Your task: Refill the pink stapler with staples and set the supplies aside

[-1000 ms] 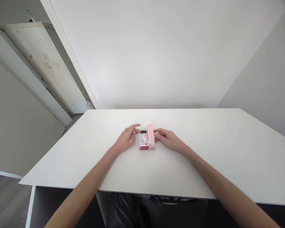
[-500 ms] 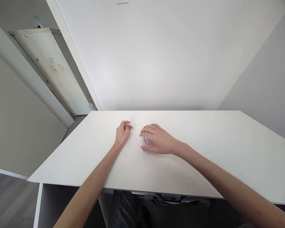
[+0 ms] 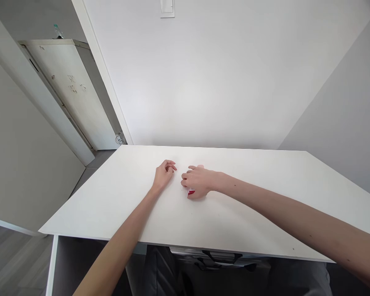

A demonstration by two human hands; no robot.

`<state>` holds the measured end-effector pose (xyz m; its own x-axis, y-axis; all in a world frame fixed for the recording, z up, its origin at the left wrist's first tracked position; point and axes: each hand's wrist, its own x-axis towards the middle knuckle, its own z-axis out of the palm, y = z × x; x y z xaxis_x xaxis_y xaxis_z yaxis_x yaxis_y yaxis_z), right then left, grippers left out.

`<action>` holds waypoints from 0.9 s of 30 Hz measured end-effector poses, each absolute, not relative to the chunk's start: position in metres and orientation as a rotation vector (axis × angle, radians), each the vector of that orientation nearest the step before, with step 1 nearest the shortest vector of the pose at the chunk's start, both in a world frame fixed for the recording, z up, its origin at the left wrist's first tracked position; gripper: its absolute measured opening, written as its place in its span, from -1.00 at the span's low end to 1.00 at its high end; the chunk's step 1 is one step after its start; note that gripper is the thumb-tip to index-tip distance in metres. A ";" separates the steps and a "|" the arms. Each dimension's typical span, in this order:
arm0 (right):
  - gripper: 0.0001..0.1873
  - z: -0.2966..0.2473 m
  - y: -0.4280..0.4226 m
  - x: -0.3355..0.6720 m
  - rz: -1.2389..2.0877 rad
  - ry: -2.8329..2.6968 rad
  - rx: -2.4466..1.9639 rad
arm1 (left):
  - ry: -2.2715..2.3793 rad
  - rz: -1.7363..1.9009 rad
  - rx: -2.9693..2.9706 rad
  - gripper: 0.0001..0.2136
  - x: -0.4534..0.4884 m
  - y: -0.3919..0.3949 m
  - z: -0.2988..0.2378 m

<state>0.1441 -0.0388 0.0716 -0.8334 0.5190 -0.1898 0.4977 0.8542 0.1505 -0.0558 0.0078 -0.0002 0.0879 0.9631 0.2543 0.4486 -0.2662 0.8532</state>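
Note:
My right hand (image 3: 196,181) lies over a small red and white box (image 3: 190,191) near the middle of the white table (image 3: 249,197), fingers curled around it. Only a red corner of the box shows under the palm. A pale pink object (image 3: 200,167) peeks out just behind the hand; the rest is hidden. My left hand (image 3: 164,173) rests on the table a little to the left, fingers loosely curled, holding nothing and not touching the box.
A white wall with a light switch (image 3: 167,8) stands behind the table. A doorway and a cream cabinet (image 3: 70,90) are at the left. A dark bag (image 3: 160,271) sits under the table's near edge.
My right hand moved left over the red and white box and closed on it, covering it and the pink object. My left hand drew back to the left, away from the box.

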 end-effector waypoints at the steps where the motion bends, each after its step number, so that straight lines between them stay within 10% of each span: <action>1: -0.70 0.073 -0.038 0.146 0.150 2.804 0.776 | 1.390 1.126 1.783 -0.71 -0.056 0.008 0.000; 27: -0.83 0.056 -0.060 0.322 -0.212 2.747 1.151 | 1.415 1.073 1.788 -0.71 -0.054 0.008 -0.002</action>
<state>0.3220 -0.0599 0.0560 -0.6924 0.6941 -0.1969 0.7161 0.6944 -0.0704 -0.0542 0.0083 -0.0021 0.0999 0.9703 0.2203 0.4741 -0.2410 0.8468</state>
